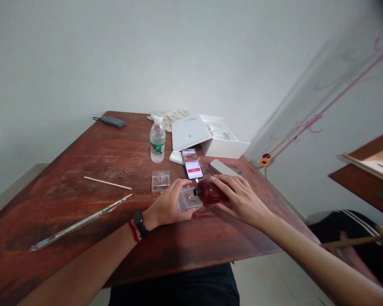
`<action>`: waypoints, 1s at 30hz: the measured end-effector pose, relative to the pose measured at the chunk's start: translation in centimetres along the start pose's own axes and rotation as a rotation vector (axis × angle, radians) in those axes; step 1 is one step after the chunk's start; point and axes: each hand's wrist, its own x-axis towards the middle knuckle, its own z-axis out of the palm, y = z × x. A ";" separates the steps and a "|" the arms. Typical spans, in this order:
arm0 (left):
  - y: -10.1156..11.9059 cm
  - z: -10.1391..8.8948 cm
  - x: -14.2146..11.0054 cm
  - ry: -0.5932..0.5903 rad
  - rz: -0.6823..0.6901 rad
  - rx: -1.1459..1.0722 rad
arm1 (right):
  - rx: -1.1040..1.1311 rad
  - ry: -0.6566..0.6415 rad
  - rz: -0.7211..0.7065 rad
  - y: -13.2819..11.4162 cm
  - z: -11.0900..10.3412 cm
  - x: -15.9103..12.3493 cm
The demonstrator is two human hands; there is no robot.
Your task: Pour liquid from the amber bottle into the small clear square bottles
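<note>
My left hand, with a black band on its wrist, grips a clear, square, glass-like container low over the table. My right hand is wrapped around a dark red bottle. The bottle lies tipped on its side, its dark open neck pointing left at the container's top. Whether liquid is flowing cannot be made out. Just beyond my left hand lies a clear square piece with a round knob, resembling a lid. My right palm hides the bottle's base.
A water bottle stands behind the lid-like piece. Beyond my hands are a lit phone on a cable, a grey slab and an open white box. Chopsticks, one pair wrapped, lie left; a grey pouch-like device lies far left.
</note>
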 end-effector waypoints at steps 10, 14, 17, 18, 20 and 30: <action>-0.1 -0.1 -0.2 -0.019 -0.030 0.045 | 0.534 0.204 0.388 -0.2 3.4 0.6; -0.3 0.0 -0.3 -0.031 -0.028 0.047 | 0.655 0.301 0.440 0.3 4.4 2.2; -0.4 0.0 -0.3 -0.037 -0.011 0.054 | 0.655 0.381 0.446 0.9 5.0 3.3; -0.4 0.1 -0.3 -0.039 -0.001 0.060 | 0.657 0.419 0.451 1.1 5.3 3.7; -0.4 0.1 -0.3 -0.040 0.018 0.078 | 0.683 0.503 0.470 1.4 6.0 4.2; 0.1 0.1 -0.5 -0.066 0.004 0.170 | 0.977 0.447 0.540 1.6 9.3 2.8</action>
